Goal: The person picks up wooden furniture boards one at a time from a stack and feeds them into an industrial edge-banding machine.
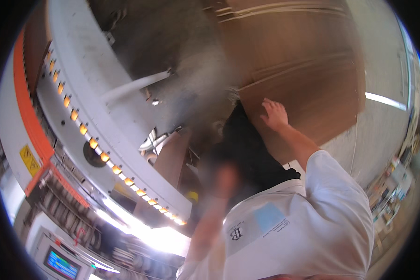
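My right hand (274, 113) reaches over a stack of brown wooden panels (322, 100). Its fingers are spread and nothing shows in them; whether the fingertips touch the top panel, I cannot tell. Low in front of my body, my left hand (226, 179) is smeared by blur, so its fingers cannot be made out. Another brown board (171, 156) stands between that hand and a long pale grey machine (126, 135). A row of small yellow-orange rollers (94, 142) runs along the machine's edge.
A grey support bar (137, 86) juts out from the machine toward the panels. An orange strip (21, 88) and a lit screen (60, 265) are on the machine's left side. More panels (284, 28) lie farther off. Assorted clutter (396, 186) lines the right.
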{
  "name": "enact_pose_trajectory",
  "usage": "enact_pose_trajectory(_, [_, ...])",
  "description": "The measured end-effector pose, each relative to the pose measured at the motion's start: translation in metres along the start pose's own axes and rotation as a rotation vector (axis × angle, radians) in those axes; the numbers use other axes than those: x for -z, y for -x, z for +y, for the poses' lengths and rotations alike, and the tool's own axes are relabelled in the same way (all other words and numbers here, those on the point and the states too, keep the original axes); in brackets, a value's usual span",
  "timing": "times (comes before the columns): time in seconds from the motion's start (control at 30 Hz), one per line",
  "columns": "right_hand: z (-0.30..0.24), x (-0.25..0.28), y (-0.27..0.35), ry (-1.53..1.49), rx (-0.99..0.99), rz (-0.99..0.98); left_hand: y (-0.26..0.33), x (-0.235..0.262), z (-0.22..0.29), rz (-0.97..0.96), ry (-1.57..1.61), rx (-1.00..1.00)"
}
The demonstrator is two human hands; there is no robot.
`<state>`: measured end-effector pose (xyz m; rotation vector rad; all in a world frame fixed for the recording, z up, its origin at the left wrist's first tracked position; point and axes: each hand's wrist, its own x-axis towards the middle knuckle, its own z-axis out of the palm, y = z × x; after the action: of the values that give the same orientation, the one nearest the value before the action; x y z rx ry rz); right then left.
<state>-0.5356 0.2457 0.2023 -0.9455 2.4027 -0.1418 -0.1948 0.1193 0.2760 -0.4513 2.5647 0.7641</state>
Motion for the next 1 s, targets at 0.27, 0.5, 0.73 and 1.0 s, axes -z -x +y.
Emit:
enact_pose_trajectory(0.27, [0.018,-0.099,0.255,-0.405,-0.763,-0.272,0.018,-0.043,-0.032,-0.308,-0.226,-0.301])
enact_pose_trajectory(0.5, [0.029,-0.179,0.365,-0.739,-1.117,-0.285,-0.013,-0.125,-0.068,-0.371,0.271,0.039])
enact_pose_trajectory(0.73, [0.083,-0.295,0.334,-1.327,-1.483,-0.034,-0.082,-0.124,-0.023,-0.561,0.534,0.197])
enact_pose_trajectory(1.0, [0.083,-0.28,0.312,-2.085,-1.579,0.313,-0.143,-0.106,0.072,-0.496,0.851,0.592])
